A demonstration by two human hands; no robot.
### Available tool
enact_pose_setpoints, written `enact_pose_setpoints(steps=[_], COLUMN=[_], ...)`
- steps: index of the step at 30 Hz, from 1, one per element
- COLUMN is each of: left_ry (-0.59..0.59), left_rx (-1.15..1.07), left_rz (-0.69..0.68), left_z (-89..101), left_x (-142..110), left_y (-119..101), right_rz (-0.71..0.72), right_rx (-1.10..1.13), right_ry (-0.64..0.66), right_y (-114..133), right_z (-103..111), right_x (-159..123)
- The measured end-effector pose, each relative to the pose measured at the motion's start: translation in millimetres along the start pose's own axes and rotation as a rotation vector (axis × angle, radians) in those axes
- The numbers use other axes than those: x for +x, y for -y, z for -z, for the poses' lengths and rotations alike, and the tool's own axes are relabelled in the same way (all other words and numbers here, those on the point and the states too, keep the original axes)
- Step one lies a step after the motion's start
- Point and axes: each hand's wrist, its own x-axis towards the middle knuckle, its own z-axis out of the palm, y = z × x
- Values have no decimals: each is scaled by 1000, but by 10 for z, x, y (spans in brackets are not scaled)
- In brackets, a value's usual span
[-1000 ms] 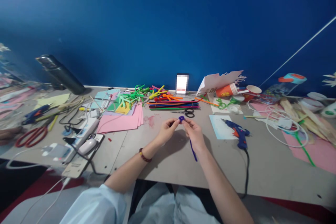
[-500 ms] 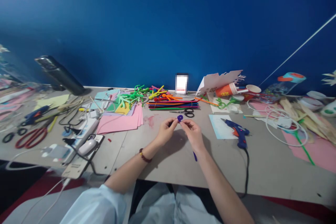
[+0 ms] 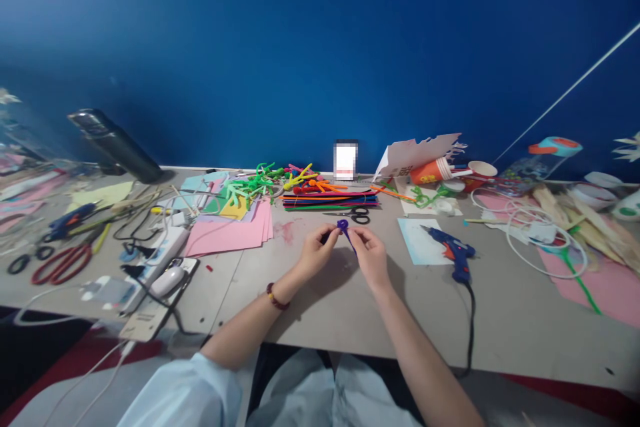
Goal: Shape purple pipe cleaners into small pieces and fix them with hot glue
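Note:
Between my two hands is a purple pipe cleaner (image 3: 343, 224), curled into a small loop at its top. My left hand (image 3: 318, 247) pinches it from the left, thumb and fingertips pressed together. From the right, my right hand (image 3: 368, 255) grips the same pipe cleaner with closed fingers, and a purple stretch runs down beside the thumb. Just beyond the hands lie black-handled scissors (image 3: 360, 215). Behind those is a bundle of straight pipe cleaners (image 3: 330, 201) in several colours.
To the right, a blue glue gun (image 3: 455, 252) rests partly on a light blue card (image 3: 420, 240), its cord trailing over the front edge. Pink paper (image 3: 230, 233), a power strip (image 3: 160, 260) and red-handled scissors (image 3: 63, 263) lie left. Bent green pipe cleaners (image 3: 255, 180) are piled at the back.
My right hand has shifted its grip slightly on the purple pipe cleaner. Its tail, which hung below the right wrist, no longer shows there; a purple length now shows beside the right thumb.

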Motion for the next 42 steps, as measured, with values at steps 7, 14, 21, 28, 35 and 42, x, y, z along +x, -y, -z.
enact_pose_setpoints(steps=[7, 14, 21, 28, 35, 42], left_ry=[45, 75, 118, 260, 388, 460], left_rx=[152, 118, -145, -374, -475, -483], left_rz=[-200, -173, 73, 248, 343, 365], left_z=[36, 30, 23, 125, 180, 237], left_x=[-22, -21, 19, 86, 83, 104], left_y=[14, 6, 7, 21, 123, 190], right_rz=[-82, -1, 63, 44, 329, 442], right_rx=[106, 55, -12, 173, 13, -119], right_ry=[-19, 16, -4, 70, 149, 180], right_y=[-21, -43, 16, 95, 185, 234], right_z=[-8, -1, -9, 23, 16, 18], right_x=[28, 26, -1, -27, -84, -129])
